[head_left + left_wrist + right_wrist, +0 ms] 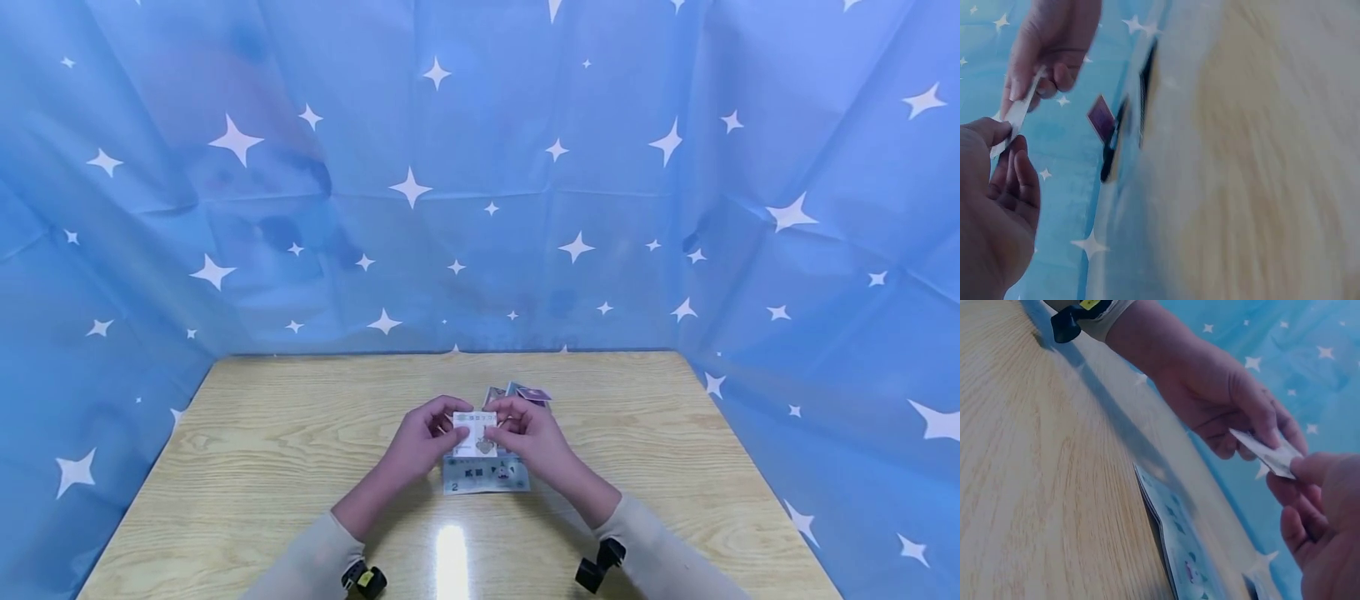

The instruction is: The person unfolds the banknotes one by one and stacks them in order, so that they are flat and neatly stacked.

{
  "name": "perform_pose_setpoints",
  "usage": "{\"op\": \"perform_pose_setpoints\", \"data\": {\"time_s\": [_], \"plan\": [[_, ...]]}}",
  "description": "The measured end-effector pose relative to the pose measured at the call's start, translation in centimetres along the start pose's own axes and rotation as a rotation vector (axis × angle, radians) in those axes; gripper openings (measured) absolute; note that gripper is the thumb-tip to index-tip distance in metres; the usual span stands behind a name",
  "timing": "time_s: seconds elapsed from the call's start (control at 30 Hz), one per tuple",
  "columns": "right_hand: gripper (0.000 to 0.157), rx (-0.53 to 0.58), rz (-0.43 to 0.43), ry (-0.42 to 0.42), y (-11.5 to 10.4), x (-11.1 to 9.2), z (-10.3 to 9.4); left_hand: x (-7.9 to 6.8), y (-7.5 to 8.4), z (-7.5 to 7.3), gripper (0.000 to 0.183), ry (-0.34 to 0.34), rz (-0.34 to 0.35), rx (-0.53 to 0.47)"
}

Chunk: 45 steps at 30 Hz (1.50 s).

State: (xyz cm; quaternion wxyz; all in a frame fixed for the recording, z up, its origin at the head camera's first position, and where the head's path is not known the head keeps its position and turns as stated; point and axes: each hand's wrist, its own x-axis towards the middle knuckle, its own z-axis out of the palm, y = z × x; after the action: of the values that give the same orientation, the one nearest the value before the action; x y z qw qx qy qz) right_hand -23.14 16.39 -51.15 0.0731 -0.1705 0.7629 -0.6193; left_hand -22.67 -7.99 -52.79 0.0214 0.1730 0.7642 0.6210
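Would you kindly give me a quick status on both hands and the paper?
Left hand, right hand: both pinching small white paper. Paper held clear of greenish note. No obstruction seen.

You wore plain, long cream sleeves (309, 560), and your hands (424, 433) (531, 437) were bare. Strapped round your left cuff (349, 540) was a small black camera (373, 587) with a yellow patch (366, 577); your right cuff (617, 523) carried a second black camera (589, 575).

Banknote (474, 475) on table (300, 433), papers (534, 394) behind it.
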Motion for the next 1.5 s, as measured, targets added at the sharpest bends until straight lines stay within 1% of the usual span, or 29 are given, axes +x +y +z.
{"op": "perform_pose_setpoints", "data": {"time_s": [0.13,0.2,0.4,0.5,0.6,0.8,0.93,1.0,1.13,1.2,1.27,1.4,1.5], "plan": [[0.03,0.004,0.005,0.01,0.0,0.0,0.2,0.0,-0.3,0.0,0.026,0.011,0.03,0.041],[0.03,-0.001,0.003,0.009,0.0,0.0,0.3,0.0,-0.2,0.0,0.023,0.012,0.018,0.032],[0.03,0.009,0.007,0.009,-0.1,-0.1,0.6,0.3,0.0,0.1,0.009,0.02,-0.054,0.019],[0.03,0.005,0.0,0.017,-0.2,-0.1,0.6,0.3,0.0,0.2,0.005,0.025,-0.062,0.026],[0.03,-0.037,-0.021,0.015,-0.2,-0.1,0.5,0.2,0.0,0.3,0.005,0.032,-0.057,0.036],[0.027,-0.131,-0.073,-0.053,-0.4,-0.2,0.0,0.2,0.3,0.5,0.003,0.045,-0.03,0.05],[0.027,-0.169,-0.093,-0.095,-0.5,-0.1,-0.4,0.2,0.7,0.6,0.005,0.055,0.011,0.081],[0.027,-0.176,-0.097,-0.1,-0.4,0.0,-0.5,0.2,0.8,0.6,0.005,0.061,0.035,0.093],[0.025,-0.182,-0.105,-0.079,-0.3,0.2,-0.6,0.3,0.5,0.6,0.004,0.089,0.072,0.109],[0.022,-0.186,-0.105,-0.068,-0.2,0.2,-0.6,0.3,0.3,0.6,0.005,0.103,0.073,0.093],[0.019,-0.188,-0.102,-0.063,-0.1,0.3,-0.7,0.3,0.2,0.6,0.006,0.104,0.059,0.056],[0.015,-0.195,-0.081,-0.042,-0.1,0.4,-0.8,0.2,0.2,0.7,0.009,0.069,0.006,-0.047],[0.014,-0.211,-0.096,-0.007,-0.2,0.4,-0.8,0.1,0.2,0.8,0.01,0.045,-0.021,-0.086]]}}
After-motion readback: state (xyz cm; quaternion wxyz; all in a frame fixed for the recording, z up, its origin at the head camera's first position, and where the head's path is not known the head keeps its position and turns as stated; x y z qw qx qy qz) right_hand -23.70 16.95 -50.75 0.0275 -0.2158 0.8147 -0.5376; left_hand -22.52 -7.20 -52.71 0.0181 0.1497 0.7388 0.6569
